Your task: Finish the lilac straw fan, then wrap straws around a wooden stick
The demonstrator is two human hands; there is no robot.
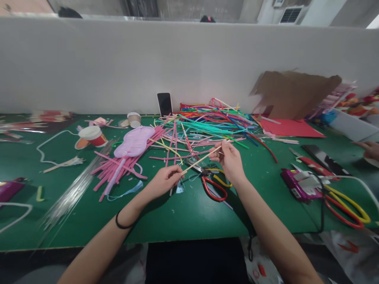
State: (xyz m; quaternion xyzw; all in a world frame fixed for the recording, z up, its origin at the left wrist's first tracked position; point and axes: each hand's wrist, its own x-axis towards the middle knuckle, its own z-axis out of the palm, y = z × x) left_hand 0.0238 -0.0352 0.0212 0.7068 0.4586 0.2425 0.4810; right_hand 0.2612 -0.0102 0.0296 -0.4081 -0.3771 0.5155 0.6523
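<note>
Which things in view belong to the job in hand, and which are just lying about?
Probably the job:
thin wooden stick, held by left hand and right hand
multicoloured pipe cleaners

Probably just lying about:
smartphone
red-and-white paper cup
brown cardboard

Stick (201, 160): held near both ends by left hand (166, 177) and right hand (230, 161)
Scissors (205, 172): laid on the table (183, 225) beneath the stick
Fan (134, 142): laid over pink stems (103, 169)
Phone (164, 104): propped against the partition (118, 67)
</note>
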